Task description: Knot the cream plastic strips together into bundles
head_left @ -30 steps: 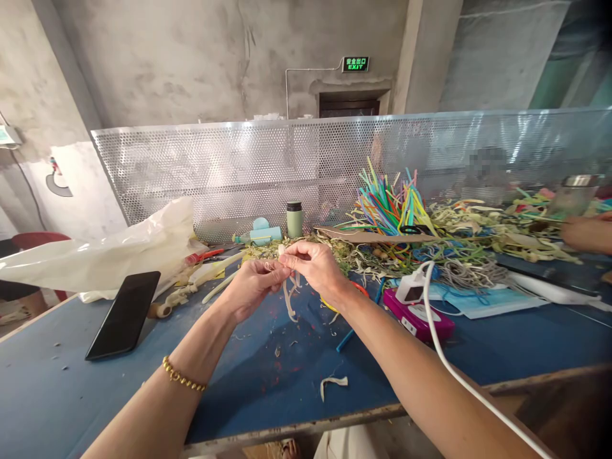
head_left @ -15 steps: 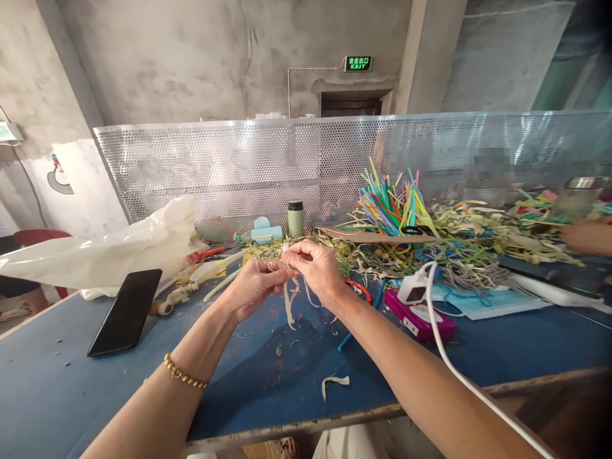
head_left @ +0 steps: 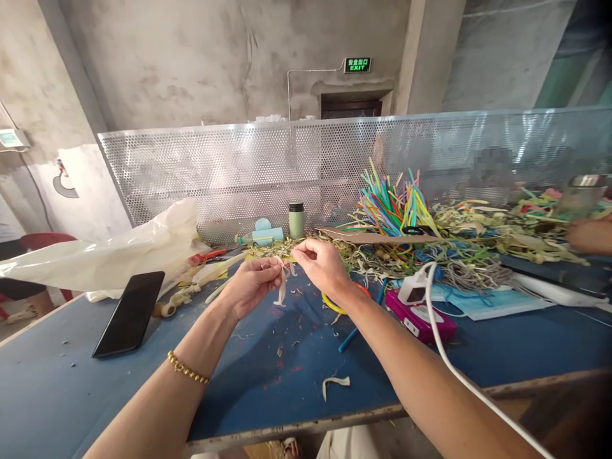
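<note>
Pinched in my left hand [head_left: 251, 287] is a pale, ribbon-like strip [head_left: 282, 293] whose ends dangle over the blue table [head_left: 248, 401]. A gold bead bracelet [head_left: 189, 370] circles my left wrist. Just to the right, my right hand [head_left: 322, 264] is closed with thumb and fingers pressed together, a small gap away from the left fingers. Whether a thin strand sits in that pinch is too small to tell. Beneath the right wrist lies a yellow and red tube [head_left: 331, 305]. One loose pale scrap [head_left: 337, 381] rests near the table's front edge.
A black phone [head_left: 129, 313] and a plastic bag [head_left: 105, 255] lie left. Behind my hands stand a green bottle [head_left: 296, 222] and colourful strips [head_left: 394, 204]. Rightward are a purple power strip [head_left: 421, 317], a white cable [head_left: 437, 338] and a co-worker's hand [head_left: 590, 236].
My hands have drawn slightly apart from touching. The pale strip has shifted left with my left hand, and the yellow part of the tube now shows under my right wrist.
</note>
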`<move>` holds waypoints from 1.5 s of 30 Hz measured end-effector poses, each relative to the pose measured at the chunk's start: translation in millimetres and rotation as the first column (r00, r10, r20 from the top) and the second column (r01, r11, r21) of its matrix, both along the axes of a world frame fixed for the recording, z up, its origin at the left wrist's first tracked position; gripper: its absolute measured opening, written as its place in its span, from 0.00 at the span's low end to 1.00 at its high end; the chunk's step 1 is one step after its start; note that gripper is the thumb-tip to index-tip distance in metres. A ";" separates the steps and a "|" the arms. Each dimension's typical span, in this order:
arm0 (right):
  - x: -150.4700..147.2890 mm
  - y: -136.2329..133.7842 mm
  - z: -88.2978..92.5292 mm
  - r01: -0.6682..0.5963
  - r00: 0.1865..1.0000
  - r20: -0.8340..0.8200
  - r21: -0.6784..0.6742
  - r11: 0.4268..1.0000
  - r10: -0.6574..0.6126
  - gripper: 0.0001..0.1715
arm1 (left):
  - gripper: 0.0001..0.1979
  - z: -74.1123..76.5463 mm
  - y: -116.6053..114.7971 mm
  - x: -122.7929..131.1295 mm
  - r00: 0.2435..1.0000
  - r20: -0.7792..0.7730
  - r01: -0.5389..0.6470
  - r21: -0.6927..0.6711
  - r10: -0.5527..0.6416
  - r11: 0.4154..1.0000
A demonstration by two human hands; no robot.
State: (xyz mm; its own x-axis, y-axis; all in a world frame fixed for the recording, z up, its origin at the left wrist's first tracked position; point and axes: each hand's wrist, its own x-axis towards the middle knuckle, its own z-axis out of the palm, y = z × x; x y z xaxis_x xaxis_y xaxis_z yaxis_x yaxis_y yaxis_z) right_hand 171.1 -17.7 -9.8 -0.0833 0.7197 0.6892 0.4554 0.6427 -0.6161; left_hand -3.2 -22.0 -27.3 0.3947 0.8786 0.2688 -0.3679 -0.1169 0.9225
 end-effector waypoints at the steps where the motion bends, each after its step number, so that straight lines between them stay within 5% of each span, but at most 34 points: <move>1: 0.0 -1.7 0.9 0.011 1.000 0.022 -0.018 1.000 -0.011 0.08 | 0.07 -0.1 0.5 -0.1 1.000 0.006 -0.010 -0.006 0.010 1.000; 6: -1.2 -7.9 2.8 -0.014 0.996 0.081 -0.099 0.995 0.022 0.09 | 0.08 0.8 0.6 -0.1 0.998 0.035 -0.057 -0.047 0.058 0.997; 13: -2.2 -8.7 -2.2 -0.251 0.967 -0.042 -0.331 0.910 0.251 0.11 | 0.09 0.9 -0.6 0.3 0.997 0.027 -0.066 -0.016 0.066 0.998; 28: -5.1 -1.9 -11.4 -0.187 0.976 0.066 -0.234 0.954 0.208 0.09 | 0.11 -2.6 2.1 3.6 0.982 -0.013 -0.184 0.130 0.187 0.974; 36: -6.8 -3.8 -9.7 -0.078 0.968 0.230 -0.115 0.990 0.103 0.11 | 0.12 -0.7 -0.5 5.0 0.980 -0.009 -0.195 0.080 0.197 0.977; 45: 2.3 0.2 -0.8 -0.059 0.996 0.057 -0.079 0.995 0.063 0.08 | 0.11 1.6 -1.2 3.2 0.981 0.009 -0.193 0.067 0.193 0.979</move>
State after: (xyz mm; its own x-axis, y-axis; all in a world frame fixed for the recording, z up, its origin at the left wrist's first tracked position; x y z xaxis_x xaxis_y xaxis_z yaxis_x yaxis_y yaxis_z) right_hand 173.4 -17.5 -10.6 -0.1676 0.7629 0.6244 0.4539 0.6220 -0.6381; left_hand 0.0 -23.2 -25.6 0.2187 0.9180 0.3308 -0.3342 -0.2480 0.9093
